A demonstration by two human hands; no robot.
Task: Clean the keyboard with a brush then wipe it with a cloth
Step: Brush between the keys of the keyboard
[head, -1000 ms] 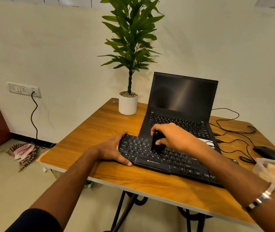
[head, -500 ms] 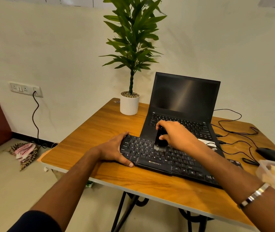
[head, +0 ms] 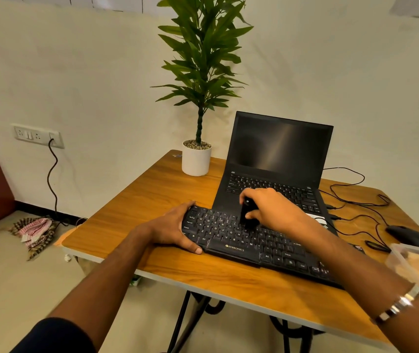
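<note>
A: Eyes on the keyboard (head: 254,244), black, lying across the near half of the table (head: 152,200), its far edge up against the open laptop (head: 277,169).

B: And the left hand (head: 170,229)?

A: Wrapped round the keyboard's left end, thumb along the near edge, fingers over the far corner. Clamped on it, pinning it down.

B: Right hand (head: 271,208) over the keys?

A: Yes, above the keyboard's upper rows, left of its middle. Fingers closed round a small black brush (head: 245,215), held upright, its lower end down on the keys. The bristles themselves are hard to make out against the black keys.

B: A silver bracelet (head: 397,305) on that right wrist, I see.

A: Right of the keyboard, a black mouse (head: 407,236) with its cable (head: 356,200) looping back behind it. Nearer than the mouse, a clear plastic tub (head: 404,256), blurred at the frame's edge; something pale inside, I can't tell what.

B: Behind the keyboard, to the left?

A: A plant (head: 200,72) in a white pot (head: 195,160), at the table's far corner beside the laptop.

B: Any cloth?

A: A checked one (head: 34,230) lies crumpled on the floor, well left of the keyboard, under a wall socket (head: 37,135).
</note>
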